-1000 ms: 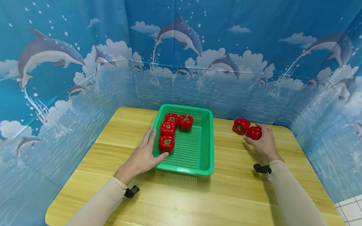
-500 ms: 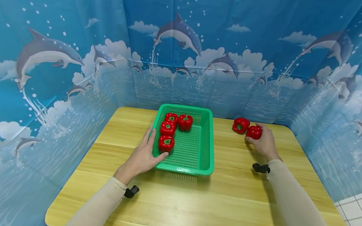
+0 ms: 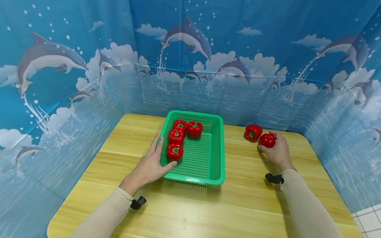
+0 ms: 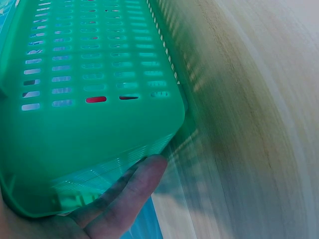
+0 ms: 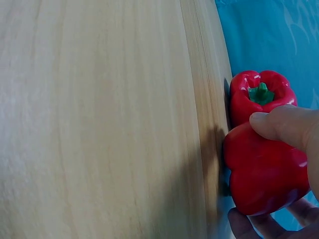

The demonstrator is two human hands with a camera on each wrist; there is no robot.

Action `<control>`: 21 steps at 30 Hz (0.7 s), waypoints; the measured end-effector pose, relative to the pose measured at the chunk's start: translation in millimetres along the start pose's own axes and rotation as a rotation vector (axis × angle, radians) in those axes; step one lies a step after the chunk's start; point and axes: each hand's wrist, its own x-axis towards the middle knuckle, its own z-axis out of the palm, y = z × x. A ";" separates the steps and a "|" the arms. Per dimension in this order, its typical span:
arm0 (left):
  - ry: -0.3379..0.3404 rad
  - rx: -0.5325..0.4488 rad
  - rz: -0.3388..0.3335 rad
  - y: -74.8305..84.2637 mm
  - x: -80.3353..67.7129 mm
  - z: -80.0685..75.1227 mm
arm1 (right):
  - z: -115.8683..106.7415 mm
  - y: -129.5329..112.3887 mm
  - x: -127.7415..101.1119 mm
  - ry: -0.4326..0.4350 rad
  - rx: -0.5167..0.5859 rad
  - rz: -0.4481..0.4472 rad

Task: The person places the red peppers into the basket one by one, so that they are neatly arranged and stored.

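My left hand holds the near left corner of a green plastic basket, thumb over the rim and fingers along the outer wall. In the left wrist view, fingers lie against the slotted wall. Several red bell peppers stand in the basket: one near pepper close to my thumb, others along the left side and back. At the table's far right, my right hand grips a red bell pepper between thumb and fingers. Beside it, another red bell pepper with a green stem lies on the table.
The wooden table has rounded corners and a far edge close behind the two right-hand peppers. A blue dolphin-print curtain hangs around the back and sides. White tiles show at the lower right.
The right hand's thumb has drawn in slightly against the pepper, which has stayed about where it was. The left hand, basket and other peppers have not visibly moved.
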 end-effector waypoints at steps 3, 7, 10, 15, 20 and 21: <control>-0.002 0.002 0.003 0.1 0.0 0.2 | -0.9 -0.7 -1.4 0.005 0.001 0.005; -0.003 0.001 0.005 1.3 -0.3 -0.6 | -3.1 -1.8 -2.5 0.012 -0.001 0.005; -0.004 -0.003 0.006 2.1 -0.8 -1.6 | -4.7 -3.9 -3.7 0.018 -0.003 0.005; -0.007 -0.002 0.008 2.3 -1.6 -1.8 | -5.7 -7.3 -8.1 0.032 0.002 0.004; -0.007 -0.007 0.006 1.9 -2.4 -1.0 | -5.2 -11.6 -14.6 0.046 0.024 -0.009; -0.007 -0.008 0.006 1.7 -2.5 -0.7 | -5.0 -12.6 -16.1 0.049 0.026 -0.012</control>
